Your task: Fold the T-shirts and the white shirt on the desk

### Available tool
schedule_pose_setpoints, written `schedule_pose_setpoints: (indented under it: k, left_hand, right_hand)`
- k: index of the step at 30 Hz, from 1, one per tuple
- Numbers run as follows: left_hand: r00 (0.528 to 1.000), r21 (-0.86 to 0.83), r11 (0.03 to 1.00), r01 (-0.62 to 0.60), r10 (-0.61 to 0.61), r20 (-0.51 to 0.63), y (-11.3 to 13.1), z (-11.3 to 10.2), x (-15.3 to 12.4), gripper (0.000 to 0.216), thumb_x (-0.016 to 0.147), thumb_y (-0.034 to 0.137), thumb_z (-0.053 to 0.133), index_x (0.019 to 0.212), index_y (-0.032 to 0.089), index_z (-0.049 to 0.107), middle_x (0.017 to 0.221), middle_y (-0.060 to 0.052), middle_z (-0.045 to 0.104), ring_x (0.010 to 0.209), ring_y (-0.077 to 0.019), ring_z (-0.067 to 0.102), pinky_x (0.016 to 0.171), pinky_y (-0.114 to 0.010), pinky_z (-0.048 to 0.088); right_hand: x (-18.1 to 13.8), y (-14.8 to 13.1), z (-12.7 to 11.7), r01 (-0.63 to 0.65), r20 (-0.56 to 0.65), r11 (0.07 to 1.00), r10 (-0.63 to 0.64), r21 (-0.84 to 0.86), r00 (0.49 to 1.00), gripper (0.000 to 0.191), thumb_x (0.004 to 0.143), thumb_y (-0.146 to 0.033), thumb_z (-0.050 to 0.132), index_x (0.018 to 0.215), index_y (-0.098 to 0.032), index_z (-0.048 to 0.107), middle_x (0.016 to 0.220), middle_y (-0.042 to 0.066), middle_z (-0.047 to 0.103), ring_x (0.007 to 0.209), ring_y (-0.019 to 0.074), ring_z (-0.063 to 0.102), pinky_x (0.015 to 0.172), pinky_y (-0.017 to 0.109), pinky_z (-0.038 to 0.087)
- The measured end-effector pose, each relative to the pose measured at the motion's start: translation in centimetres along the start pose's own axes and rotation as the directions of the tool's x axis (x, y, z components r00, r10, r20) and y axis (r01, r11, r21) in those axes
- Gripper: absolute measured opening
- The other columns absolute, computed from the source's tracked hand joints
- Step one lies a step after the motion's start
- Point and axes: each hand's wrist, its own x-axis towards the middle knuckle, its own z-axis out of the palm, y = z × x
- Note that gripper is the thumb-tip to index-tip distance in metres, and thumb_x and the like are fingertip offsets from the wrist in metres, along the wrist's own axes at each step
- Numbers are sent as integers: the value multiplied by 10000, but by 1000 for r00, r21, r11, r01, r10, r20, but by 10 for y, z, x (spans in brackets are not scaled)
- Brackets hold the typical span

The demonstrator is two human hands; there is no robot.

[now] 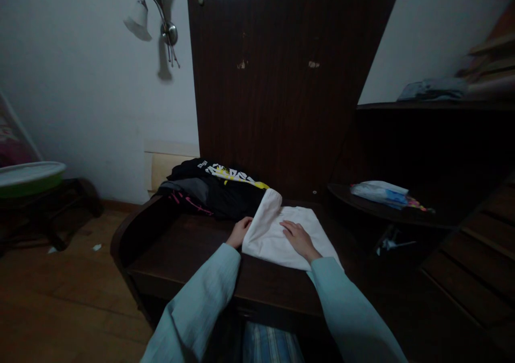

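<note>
A white piece of cloth (295, 237), partly folded, lies on the dark wooden desk top (169, 250); its exact kind cannot be made out. At its left side my left hand (240, 231) is closed on the edge, where a flap stands raised and turned over to the right. My right hand (300, 238) rests flat on the cloth's middle with fingers stretched out. Behind my left hand is a heap of dark clothes (217, 189) with white, yellow and pink prints, close to the raised flap.
A dark upright panel (277, 84) backs the desk. To the right, a curved shelf (341, 194) bears a white and blue plastic package (380, 193). A wall lamp (139, 20) hangs upper left, and a low stool (52, 213) holds a green basin (32, 179).
</note>
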Motion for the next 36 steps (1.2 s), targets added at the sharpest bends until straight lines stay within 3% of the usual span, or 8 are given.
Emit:
schedule_pose_setpoints:
  k: [13,27,36]
  left_hand:
    - [1000,-42,999,3,-3,-5,-1,0,1,189,672,269,581,795,131,620,790,-47,652,758,-171,572,693,-255,432]
    - [1000,75,997,-12,13,-1,7,-2,-2,177,704,230,530,805,128,634,789,-48,662,768,-174,581,698,-255,439]
    - [1000,35,999,-5,5,9,8,-1,-2,184,702,258,537,801,128,622,792,-52,656,765,-175,582,703,-259,441]
  right_hand:
    - [-2,-11,-11,-55,-77,979,71,196,995,182,738,-241,406,748,-203,584,792,20,606,769,169,548,726,291,410]
    - [-2,-13,-11,-56,-102,969,83,241,991,173,731,-272,414,723,-205,574,795,34,620,782,179,555,730,291,398]
    - [-2,-11,-9,-51,-102,951,86,304,991,220,738,-331,409,733,-199,585,776,28,620,665,160,531,672,280,406]
